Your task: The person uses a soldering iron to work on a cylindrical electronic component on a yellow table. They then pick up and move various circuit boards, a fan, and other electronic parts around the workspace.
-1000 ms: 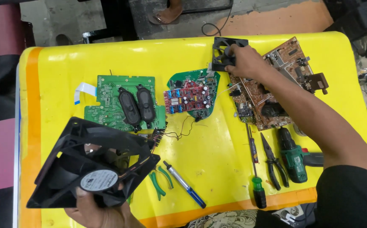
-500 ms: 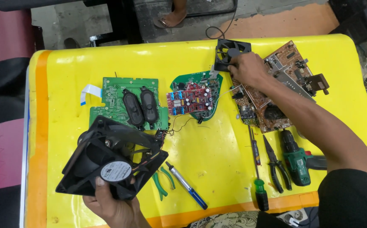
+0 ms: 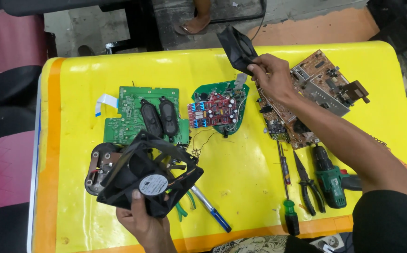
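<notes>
My left hand (image 3: 143, 222) grips a large black cooling fan (image 3: 149, 174) by its lower edge, holding it tilted above the near left part of the yellow table (image 3: 241, 187). My right hand (image 3: 270, 75) reaches to the far middle of the table and holds a small black fan (image 3: 237, 47), lifted off the surface with its wire hanging down. Under that hand lies a brown circuit board (image 3: 313, 93). A green board with two black oval speakers (image 3: 145, 117) and a red and green board (image 3: 217, 108) lie between the hands.
A screwdriver with a green handle (image 3: 287, 194), black pliers (image 3: 309, 185) and a green drill (image 3: 330, 180) lie at the near right. A blue pen (image 3: 212, 210) and green-handled cutters (image 3: 184, 206) lie beside the big fan. A person's sandalled foot (image 3: 196, 21) stands beyond the table.
My right hand has lifted the small black fan off the table and tipped it up. My left hand has brought the large fan rightward, closer to the green board.
</notes>
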